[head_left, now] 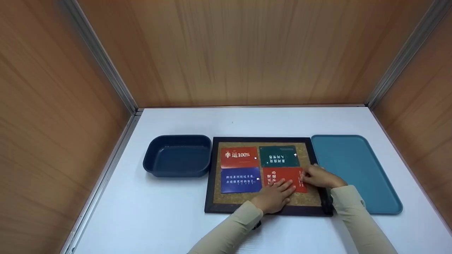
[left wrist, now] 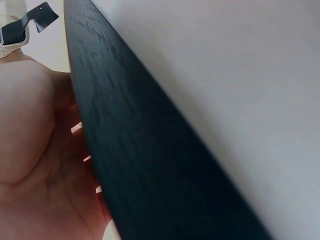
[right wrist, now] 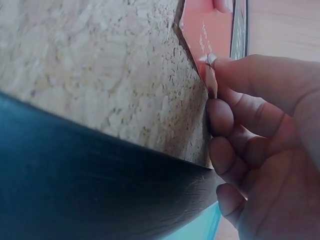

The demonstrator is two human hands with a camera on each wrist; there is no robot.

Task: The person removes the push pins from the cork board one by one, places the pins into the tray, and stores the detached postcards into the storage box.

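Observation:
A dark-framed cork board (head_left: 243,200) lies on the table with four cards in two rows. My left hand (head_left: 273,197) rests flat, fingers spread, on the lower-right red card (head_left: 282,173). At that card's right edge, my right hand (head_left: 321,176) pinches it between thumb and finger; in the right wrist view the red card (right wrist: 207,30) is bent where they hold it. Another red card (head_left: 240,163), a green card (head_left: 278,155) and a blue card (head_left: 240,180) each show a small white dot near the right edge. Beside the black frame (left wrist: 130,140) sits my left palm (left wrist: 35,150).
To the board's left stands a dark blue deep dish (head_left: 183,160). A flat teal tray (head_left: 356,165) lies against its right side. Wooden panels (head_left: 247,53) enclose the white table (head_left: 159,215) at the back and both sides.

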